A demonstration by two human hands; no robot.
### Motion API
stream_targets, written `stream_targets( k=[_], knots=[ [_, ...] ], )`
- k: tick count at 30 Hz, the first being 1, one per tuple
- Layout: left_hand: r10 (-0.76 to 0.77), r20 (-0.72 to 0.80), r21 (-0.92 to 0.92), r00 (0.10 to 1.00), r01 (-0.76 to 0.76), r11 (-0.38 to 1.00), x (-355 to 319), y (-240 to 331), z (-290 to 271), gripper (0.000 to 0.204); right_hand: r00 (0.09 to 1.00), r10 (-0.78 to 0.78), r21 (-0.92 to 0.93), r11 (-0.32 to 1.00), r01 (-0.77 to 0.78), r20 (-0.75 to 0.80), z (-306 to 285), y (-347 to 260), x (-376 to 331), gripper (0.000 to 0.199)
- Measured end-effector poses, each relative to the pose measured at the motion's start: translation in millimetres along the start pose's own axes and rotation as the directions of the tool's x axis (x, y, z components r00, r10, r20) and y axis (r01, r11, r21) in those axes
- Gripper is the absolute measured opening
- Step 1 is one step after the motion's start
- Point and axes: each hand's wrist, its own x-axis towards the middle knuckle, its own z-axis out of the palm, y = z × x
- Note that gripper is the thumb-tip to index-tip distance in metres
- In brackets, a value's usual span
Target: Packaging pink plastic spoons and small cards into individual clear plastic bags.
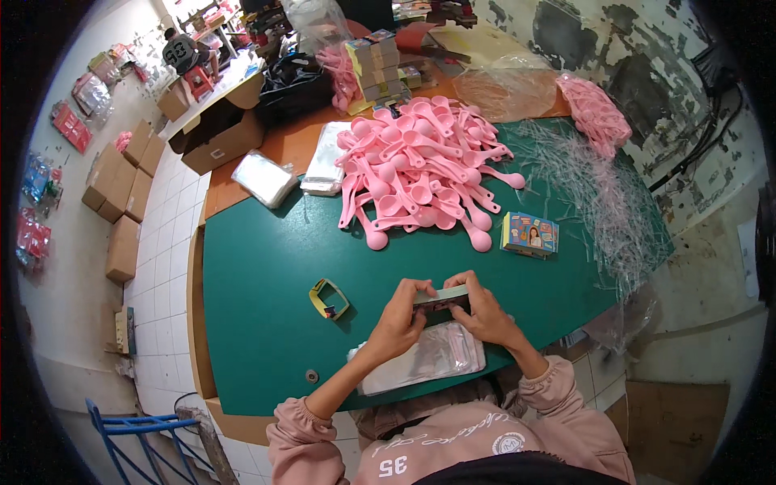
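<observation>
Above the near edge of the green table, both my hands grip a small flat block [441,297], pale on top and dark on its near side, which looks like a stack of cards. My left hand [400,317] pinches its left end, and my right hand [482,311] has fingers and thumb closed round the right end. Just below my hands lies a pile of clear plastic bags [420,361]. A yellow-green band [329,299], bent into a loop, stands to the left. Right of centre sits a bundle of printed cards [529,235] with a yellow edge.
A large heap of pink measuring spoons [424,162] covers the far middle. Clear plastic strips [606,202] spread along the right edge. Two stacks of bags [267,179] lie behind, left of the spoons, near an open carton [218,133]. A small round metal piece [312,376] lies front left.
</observation>
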Motion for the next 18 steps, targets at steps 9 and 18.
stream_targets(
  k=[9, 18],
  knots=[
    [0.053, -0.321, 0.814, 0.946, 0.247, 0.526, -35, 37, -76, 0.052, 0.918, 0.209, 0.305, 0.947, -0.104, -0.336, -123, 2, 0, 0.035],
    [-0.262, -0.292, 0.566, 0.92, 0.387, 0.728, -69, 10, -91, 0.068, 0.841, 0.421, -0.381, 0.756, -0.533, -0.34, -158, 23, 27, 0.046]
  ],
)
